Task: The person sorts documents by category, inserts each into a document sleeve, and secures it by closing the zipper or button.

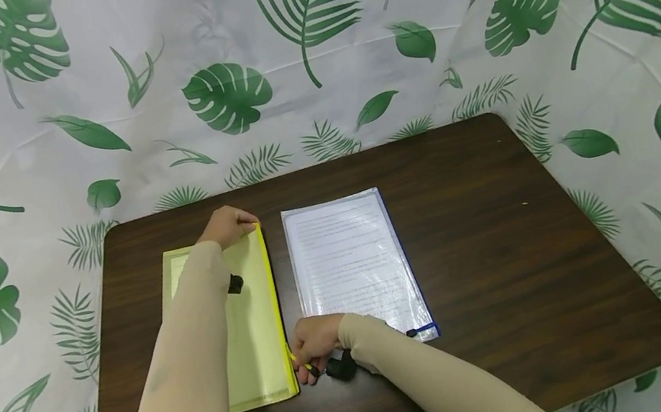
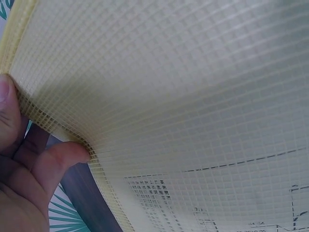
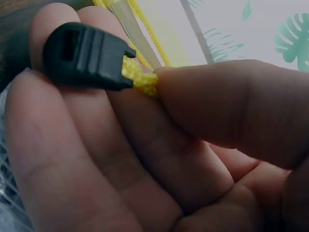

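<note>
A yellow mesh zip pouch [image 1: 251, 321] lies on the left part of the table, its bright yellow zipper edge [image 1: 275, 295] facing right. My left hand [image 1: 227, 226] grips the pouch's far right corner. In the left wrist view, thumb and finger hold the mesh rim [image 2: 99, 166], and printed paper shows through the mesh. Near the pouch's lower right corner, my right hand [image 1: 316, 339] pinches the yellow cord of the zipper pull [image 1: 313, 369]. Close up, its black ribbed tip [image 3: 87, 58] lies across the fingers while the thumb presses the cord.
A clear mesh zip pouch [image 1: 345, 254] with a blue edge and printed sheets inside lies right of the yellow one. Its blue pull [image 1: 423, 329] sits at the near corner. The dark wooden table [image 1: 494, 244] stands against a leaf-patterned cloth [image 1: 327, 104].
</note>
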`<control>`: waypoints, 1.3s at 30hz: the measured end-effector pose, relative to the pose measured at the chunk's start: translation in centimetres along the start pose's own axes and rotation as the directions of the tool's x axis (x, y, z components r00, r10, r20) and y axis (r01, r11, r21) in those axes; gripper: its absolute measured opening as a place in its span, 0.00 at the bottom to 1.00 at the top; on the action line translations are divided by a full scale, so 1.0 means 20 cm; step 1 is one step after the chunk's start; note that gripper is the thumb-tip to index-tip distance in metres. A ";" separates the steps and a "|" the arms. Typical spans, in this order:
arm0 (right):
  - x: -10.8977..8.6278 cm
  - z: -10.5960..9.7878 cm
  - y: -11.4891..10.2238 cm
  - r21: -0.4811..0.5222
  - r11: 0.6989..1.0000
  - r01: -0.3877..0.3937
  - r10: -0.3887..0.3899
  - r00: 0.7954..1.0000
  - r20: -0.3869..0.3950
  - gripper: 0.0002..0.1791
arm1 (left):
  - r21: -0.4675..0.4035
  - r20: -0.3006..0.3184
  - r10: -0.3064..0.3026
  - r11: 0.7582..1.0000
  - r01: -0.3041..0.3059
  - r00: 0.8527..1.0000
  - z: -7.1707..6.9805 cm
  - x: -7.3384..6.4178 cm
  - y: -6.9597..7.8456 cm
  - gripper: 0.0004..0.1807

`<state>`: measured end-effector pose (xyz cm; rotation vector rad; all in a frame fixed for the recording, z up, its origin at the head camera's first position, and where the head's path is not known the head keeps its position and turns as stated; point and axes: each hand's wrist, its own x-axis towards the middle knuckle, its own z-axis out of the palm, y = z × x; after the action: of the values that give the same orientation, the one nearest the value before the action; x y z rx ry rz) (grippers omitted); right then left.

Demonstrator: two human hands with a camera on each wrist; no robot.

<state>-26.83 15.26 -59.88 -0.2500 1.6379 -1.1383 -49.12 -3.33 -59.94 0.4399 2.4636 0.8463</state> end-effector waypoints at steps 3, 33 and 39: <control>-0.01 0.01 0.00 -0.025 1.000 0.003 -0.002 1.000 0.009 0.12 | 0.001 -0.003 0.005 1.000 -0.005 1.000 0.00 0.00 0.00 0.14; -0.09 0.11 0.02 -0.148 0.989 0.026 -0.012 0.996 0.091 0.14 | -0.008 -0.025 -0.008 1.000 0.008 1.000 0.00 0.03 0.00 0.13; -0.09 0.12 0.03 -0.176 0.984 0.016 0.001 0.995 0.098 0.14 | -0.013 -0.023 -0.008 1.000 0.008 1.000 -0.01 0.04 -0.01 0.14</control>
<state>-23.80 15.48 -59.05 -0.4201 1.6531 -0.9718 -49.89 -3.13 -60.24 0.4176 2.4777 0.8682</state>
